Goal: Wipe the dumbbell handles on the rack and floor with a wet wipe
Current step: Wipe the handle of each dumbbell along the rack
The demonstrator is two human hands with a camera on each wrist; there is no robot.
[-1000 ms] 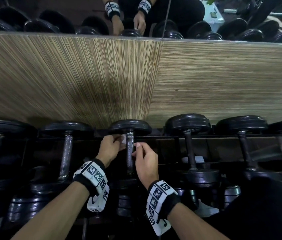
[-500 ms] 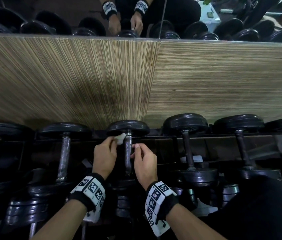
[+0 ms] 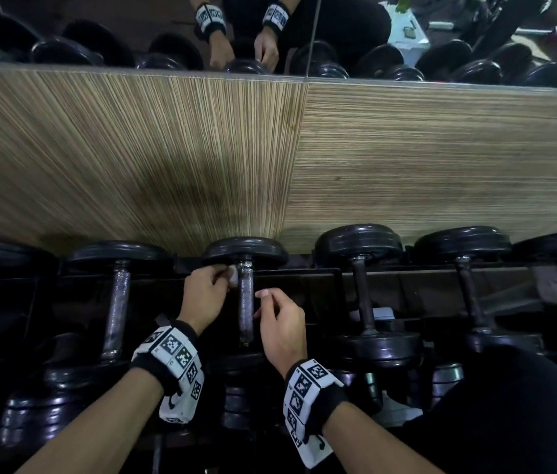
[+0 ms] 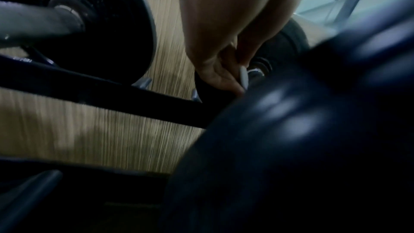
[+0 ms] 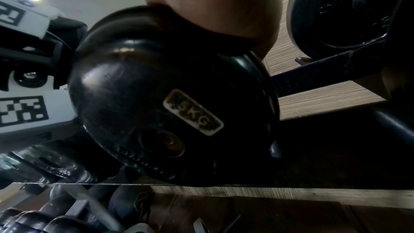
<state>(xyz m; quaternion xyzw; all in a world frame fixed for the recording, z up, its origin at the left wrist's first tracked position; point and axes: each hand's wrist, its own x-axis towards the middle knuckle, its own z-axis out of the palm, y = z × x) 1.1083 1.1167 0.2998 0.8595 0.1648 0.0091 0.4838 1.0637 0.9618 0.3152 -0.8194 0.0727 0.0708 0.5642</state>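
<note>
A black dumbbell with a chrome handle (image 3: 245, 302) lies on the rack's top tier, its far head (image 3: 244, 252) against the wood panel. My left hand (image 3: 206, 292) pinches a small white wet wipe (image 3: 232, 276) against the handle's far end, just below the head; the wipe (image 4: 243, 77) also shows between the fingertips in the left wrist view. My right hand (image 3: 278, 319) hovers to the right of the handle with fingers curled, holding nothing I can see. The near head, marked 5KG (image 5: 192, 112), fills the right wrist view.
More black dumbbells sit in a row left (image 3: 118, 302) and right (image 3: 362, 295) on the rack (image 3: 441, 278), with others on the lower tier. A striped wood panel (image 3: 270, 159) rises behind, with a mirror above. My dark-clothed knee (image 3: 509, 415) is at the lower right.
My left hand with the wipe has slid a little farther up the handle toward the far head. The right hand has come slightly off the handle.
</note>
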